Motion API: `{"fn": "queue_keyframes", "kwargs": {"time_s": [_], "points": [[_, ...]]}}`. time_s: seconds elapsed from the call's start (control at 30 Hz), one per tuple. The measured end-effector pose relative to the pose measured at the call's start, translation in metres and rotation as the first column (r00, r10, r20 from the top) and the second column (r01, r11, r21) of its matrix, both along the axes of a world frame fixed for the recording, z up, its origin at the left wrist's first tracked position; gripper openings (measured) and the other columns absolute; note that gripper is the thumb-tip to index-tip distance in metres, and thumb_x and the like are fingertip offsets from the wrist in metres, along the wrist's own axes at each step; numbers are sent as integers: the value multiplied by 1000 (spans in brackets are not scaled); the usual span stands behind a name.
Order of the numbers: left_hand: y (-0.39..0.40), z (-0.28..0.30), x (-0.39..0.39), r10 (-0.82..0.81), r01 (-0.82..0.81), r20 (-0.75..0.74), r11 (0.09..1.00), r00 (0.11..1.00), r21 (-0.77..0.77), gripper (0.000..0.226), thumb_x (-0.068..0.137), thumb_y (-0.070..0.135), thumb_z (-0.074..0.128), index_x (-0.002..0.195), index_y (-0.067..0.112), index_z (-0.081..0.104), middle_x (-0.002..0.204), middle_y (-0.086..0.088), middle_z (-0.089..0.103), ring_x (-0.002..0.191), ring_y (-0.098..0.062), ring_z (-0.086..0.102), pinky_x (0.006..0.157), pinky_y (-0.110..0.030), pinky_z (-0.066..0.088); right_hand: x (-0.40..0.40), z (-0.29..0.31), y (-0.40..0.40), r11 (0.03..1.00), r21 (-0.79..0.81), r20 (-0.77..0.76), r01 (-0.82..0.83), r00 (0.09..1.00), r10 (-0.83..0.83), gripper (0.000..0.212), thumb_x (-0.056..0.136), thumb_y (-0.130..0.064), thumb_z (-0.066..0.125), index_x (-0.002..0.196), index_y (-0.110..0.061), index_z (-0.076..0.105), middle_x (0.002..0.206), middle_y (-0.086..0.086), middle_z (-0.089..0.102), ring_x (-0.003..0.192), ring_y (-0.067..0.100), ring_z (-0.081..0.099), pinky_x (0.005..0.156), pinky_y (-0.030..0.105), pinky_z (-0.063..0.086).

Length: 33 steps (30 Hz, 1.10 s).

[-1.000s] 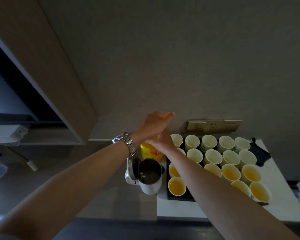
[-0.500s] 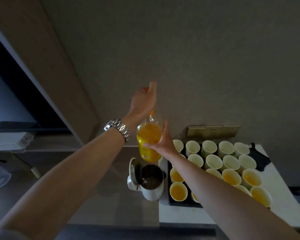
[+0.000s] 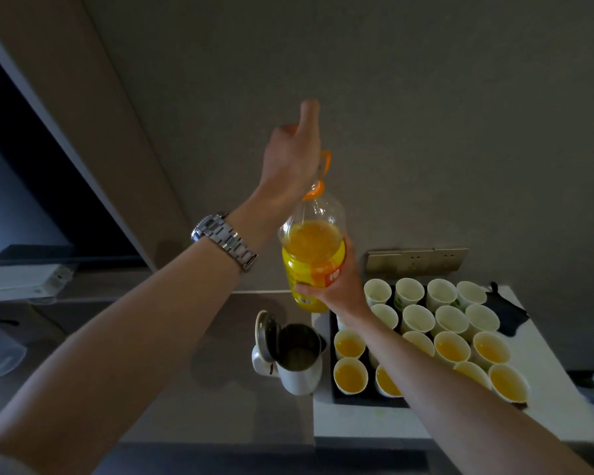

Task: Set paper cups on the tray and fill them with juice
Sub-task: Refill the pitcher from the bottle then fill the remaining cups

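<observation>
A large juice bottle [image 3: 312, 258] with a yellow label and an orange handle is held upright in the air, left of the tray. My left hand [image 3: 290, 166] grips the top of the bottle at its orange cap and handle. My right hand [image 3: 336, 286] holds the bottle's lower body from the right side. A dark tray [image 3: 333, 394] on the white counter carries several white paper cups [image 3: 408, 292]; the near rows hold orange juice [image 3: 349, 375], the far rows look empty. My right forearm hides some cups.
A white electric kettle [image 3: 297, 361] with its lid open stands on the grey counter just left of the tray. A gold wall socket panel [image 3: 415, 260] is behind the cups. A black cloth [image 3: 508, 311] lies at the tray's far right.
The bottle has been lifted from the counter high into the air with both hands. My left hand has risen with its top, and the view tilted with it.
</observation>
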State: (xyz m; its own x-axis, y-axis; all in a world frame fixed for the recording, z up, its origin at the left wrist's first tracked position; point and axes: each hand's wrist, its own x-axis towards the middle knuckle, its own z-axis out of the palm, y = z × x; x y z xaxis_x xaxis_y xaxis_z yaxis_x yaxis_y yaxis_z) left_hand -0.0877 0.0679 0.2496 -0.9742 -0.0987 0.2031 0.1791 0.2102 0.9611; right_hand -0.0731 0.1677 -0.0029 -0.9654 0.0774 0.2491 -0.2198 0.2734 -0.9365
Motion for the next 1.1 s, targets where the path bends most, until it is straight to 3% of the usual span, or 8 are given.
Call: {"fn": "queue_keyframes", "kwargs": {"time_s": [0.17, 0.33, 0.6, 0.7, 0.8, 0.93, 1.1], "points": [[3, -5, 15, 23, -23, 0, 996, 1000, -81, 46, 95, 57, 39, 70, 19, 40, 60, 0, 41, 49, -13, 46, 58, -29, 39, 19, -4, 43, 983, 110, 32, -146, 989, 144, 124, 45, -49, 101, 145, -39, 28, 139, -12, 49, 127, 8, 52, 100, 45, 53], [26, -6, 33, 41, -39, 26, 997, 999, -66, 44, 95, 55, 40, 68, 20, 40, 63, 0, 39, 51, -16, 49, 57, -28, 37, 48, -7, 69, 975, 118, -2, -187, 982, 189, 117, 54, -36, 100, 146, -35, 28, 136, -14, 53, 122, 4, 56, 92, 26, 55], [25, -26, 50, 195, -194, 121, 981, 973, -15, 46, 95, 53, 42, 62, 21, 39, 58, 3, 40, 54, -18, 49, 51, -25, 34, 63, 6, 120, 908, 252, 48, -336, 941, 335, 121, 50, -42, 100, 146, -46, 26, 136, -18, 52, 124, 6, 55, 97, 43, 55], [17, -39, 59, 240, -239, 163, 971, 957, -26, 45, 93, 55, 42, 63, 22, 41, 60, 0, 42, 48, -16, 47, 51, -25, 33, 66, 14, 136, 847, 356, 79, -395, 916, 394, 127, 49, -55, 97, 148, -53, 18, 139, -23, 46, 126, 8, 52, 99, 41, 52], [13, -55, 67, 257, -249, 206, 966, 944, -63, 48, 93, 56, 40, 61, 20, 44, 58, -4, 50, 39, -15, 41, 57, -31, 36, 72, 22, 147, 777, 469, 113, -421, 901, 420, 120, 50, -61, 94, 137, -68, 10, 132, -35, 36, 121, 4, 46, 94, 32, 47], [11, -73, 75, 261, -246, 264, 965, 929, -88, 59, 90, 60, 37, 48, 19, 46, 54, -4, 57, 43, -20, 42, 66, -35, 41, 78, 27, 156, 697, 564, 191, -442, 892, 411, 122, 48, -72, 88, 145, -57, 15, 144, -16, 43, 122, 11, 49, 89, 34, 50], [11, -92, 83, 211, -196, 355, 977, 910, -80, 58, 92, 61, 36, 58, 15, 49, 59, -12, 64, 48, -22, 52, 64, -34, 49, 86, 28, 164, 612, 631, 280, -477, 875, 394, 128, 45, -81, 82, 148, -57, 9, 142, -10, 46, 122, 17, 55, 90, 42, 55]]}}
